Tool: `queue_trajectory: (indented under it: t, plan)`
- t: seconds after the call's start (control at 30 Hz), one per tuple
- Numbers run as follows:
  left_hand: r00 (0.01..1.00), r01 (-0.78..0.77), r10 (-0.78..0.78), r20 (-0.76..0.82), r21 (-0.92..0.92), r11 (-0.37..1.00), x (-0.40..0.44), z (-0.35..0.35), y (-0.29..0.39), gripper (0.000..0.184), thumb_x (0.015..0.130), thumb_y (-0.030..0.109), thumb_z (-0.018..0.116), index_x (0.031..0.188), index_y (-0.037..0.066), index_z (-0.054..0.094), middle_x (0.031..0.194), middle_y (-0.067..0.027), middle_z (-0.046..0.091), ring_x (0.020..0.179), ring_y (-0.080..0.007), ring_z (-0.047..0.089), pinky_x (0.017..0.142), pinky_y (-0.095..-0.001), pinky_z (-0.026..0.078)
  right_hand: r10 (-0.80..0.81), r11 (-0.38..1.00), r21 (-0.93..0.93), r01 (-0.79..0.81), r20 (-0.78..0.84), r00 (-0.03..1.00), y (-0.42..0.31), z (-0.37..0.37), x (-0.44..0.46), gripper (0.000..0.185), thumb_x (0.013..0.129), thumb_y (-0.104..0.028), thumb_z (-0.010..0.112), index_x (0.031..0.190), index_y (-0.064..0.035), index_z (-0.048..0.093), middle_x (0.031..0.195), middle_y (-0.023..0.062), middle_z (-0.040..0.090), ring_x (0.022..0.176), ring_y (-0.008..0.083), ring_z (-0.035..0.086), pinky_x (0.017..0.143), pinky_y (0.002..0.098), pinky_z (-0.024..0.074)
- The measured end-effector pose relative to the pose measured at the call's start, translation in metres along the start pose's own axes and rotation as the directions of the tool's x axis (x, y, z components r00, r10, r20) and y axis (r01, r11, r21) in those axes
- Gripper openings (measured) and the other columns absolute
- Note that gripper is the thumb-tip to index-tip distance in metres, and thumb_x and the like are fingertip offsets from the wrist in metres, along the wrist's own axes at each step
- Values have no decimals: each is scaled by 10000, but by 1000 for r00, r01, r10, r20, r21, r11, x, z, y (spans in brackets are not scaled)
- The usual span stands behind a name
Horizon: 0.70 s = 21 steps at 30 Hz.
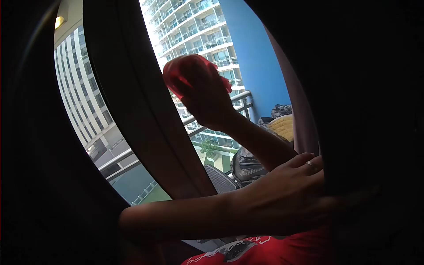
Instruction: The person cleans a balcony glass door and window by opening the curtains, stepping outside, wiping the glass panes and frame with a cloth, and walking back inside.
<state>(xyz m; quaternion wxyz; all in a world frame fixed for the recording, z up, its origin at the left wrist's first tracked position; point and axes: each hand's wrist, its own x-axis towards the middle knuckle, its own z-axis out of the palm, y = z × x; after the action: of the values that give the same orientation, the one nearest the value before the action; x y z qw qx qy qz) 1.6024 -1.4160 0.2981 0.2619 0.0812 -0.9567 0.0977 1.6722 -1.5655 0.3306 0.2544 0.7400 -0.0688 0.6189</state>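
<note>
I am taking the dark window post [141,110] as my reference. Just right of it, my right hand [207,99] is gripping a red cloth [175,74], fingers closing around the bunched fabric, whose left edge is meeting the post's edge in this view. My left hand [280,192] is lying well right of the post's lower end, its back facing me; its fingertips are vanishing into shadow, so I cannot tell whether they are holding anything. The step in hand, in my judgement, is working the cloth at arm's reach beside the post; the next move is calling for a firm grip on the bunch and clearance from the post's edge. I am counting as follows: one cloth, one post, two hands and one ring [311,165], which I am wearing on the left. Right of the post I am noting one blue wall [258,57], one balconied tower [223,37], one yellow padded item [282,127] and at least two black plastic bags [247,165]. Left of the post, one striped building [81,73] is standing. Below the post's foot and to its right, one red garment [291,247] with white lettering is showing.
</note>
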Motion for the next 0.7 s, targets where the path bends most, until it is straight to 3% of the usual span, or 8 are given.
queue_trajectory:
  t: [0.03,0.23,0.3,0.33,0.5,0.53,0.57,0.7]
  plan:
    - [999,-29,26,36,93,995,-2,-1,4,642,871,311,549,1436,217,257,1380,-231,286,1236,-382,404,924,-523,460,52,982,-184,-35,86,995,24,-14,9,475,934,-234,454,1383,-109,360,1425,153,326,1350,331,261,1098,475,197]
    - [883,439,-468,49,273,856,-76,-60,48,684,803,527,580,1405,335,321,1241,-141,558,1038,-325,608,943,-442,450,510,860,155,-486,-266,818,249,-36,-97,482,950,-320,389,1371,-87,378,1410,192,341,1327,344,301,1078,504,220]
    - [798,596,-487,-355,343,726,-132,-75,53,755,813,529,589,1415,157,326,1144,-211,601,1044,-336,605,918,-459,455,599,801,221,-556,-306,740,285,-32,-133,492,955,-349,367,1367,-80,384,1405,205,345,1319,348,315,1072,514,227]
    - [609,775,-512,-606,314,549,-159,-80,73,763,847,569,521,1432,142,281,1217,-222,553,1108,-351,563,956,-468,423,612,791,251,-558,-311,727,284,-30,-141,499,957,-363,356,1365,-76,387,1402,211,348,1315,350,322,1069,519,231]
    - [201,924,-103,-974,154,351,-219,-149,165,574,951,411,320,1436,114,242,1442,-166,328,1342,-337,296,1096,-564,173,405,628,761,-160,-144,903,100,-12,-86,547,970,-435,302,1355,-58,402,1390,244,360,1295,361,355,1053,544,251]
    - [239,946,-45,-970,223,235,-229,-161,177,556,957,397,306,1427,105,256,1444,-155,330,1350,-327,284,1091,-580,165,227,947,263,-185,-140,964,57,-8,-84,484,973,-366,324,1349,-72,403,1455,237,213,1368,350,189,1110,499,83]
    - [223,959,21,-975,223,172,-231,-161,176,545,960,386,298,1424,104,256,1442,-151,336,1352,-313,285,1088,-592,156,173,983,47,-177,80,982,-1,3,-91,410,927,-314,419,1285,-127,490,1430,223,274,1345,372,236,1083,567,110]
    - [266,956,160,-950,282,82,-267,-184,212,508,969,389,284,1372,91,372,1424,-169,359,1332,-313,323,1092,-567,176,-69,984,165,66,14,997,-10,-6,-117,362,896,-341,477,1201,-165,565,1333,143,440,1256,328,402,1076,531,200]
